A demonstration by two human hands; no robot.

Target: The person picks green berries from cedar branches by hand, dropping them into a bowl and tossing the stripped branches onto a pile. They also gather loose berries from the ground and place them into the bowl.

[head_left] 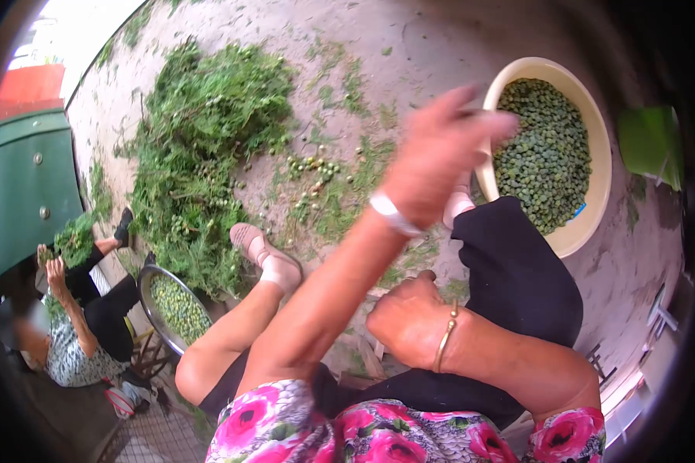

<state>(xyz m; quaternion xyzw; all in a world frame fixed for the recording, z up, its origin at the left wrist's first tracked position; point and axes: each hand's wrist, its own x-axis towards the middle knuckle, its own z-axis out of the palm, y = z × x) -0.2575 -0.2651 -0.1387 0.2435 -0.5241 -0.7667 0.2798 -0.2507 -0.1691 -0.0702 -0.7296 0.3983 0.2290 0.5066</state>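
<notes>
My left hand [444, 150], with a silver bracelet at the wrist, is stretched towards the near side of a large cream basin [601, 154]. Motion blurs it, but its fingers look spread and I see nothing between them. Small round green fruits [544, 147] fill much of the basin. Closer to my body, my right hand [411, 322], wearing a gold-coloured bangle, is curled closed over my lap beside my dark-trousered knee. Its fingers are mostly hidden, and whatever it may hold cannot be made out. Cut leafy branches [208, 131] lie heaped on the ground, with loose fruits [316, 166] scattered beside them.
At the left, another person [85, 339] sits holding a green sprig [75, 239] beside a metal bowl [150, 312] of green fruits. A dark green metal panel [27, 193] stands behind. A bright green container [650, 145] is right of the basin.
</notes>
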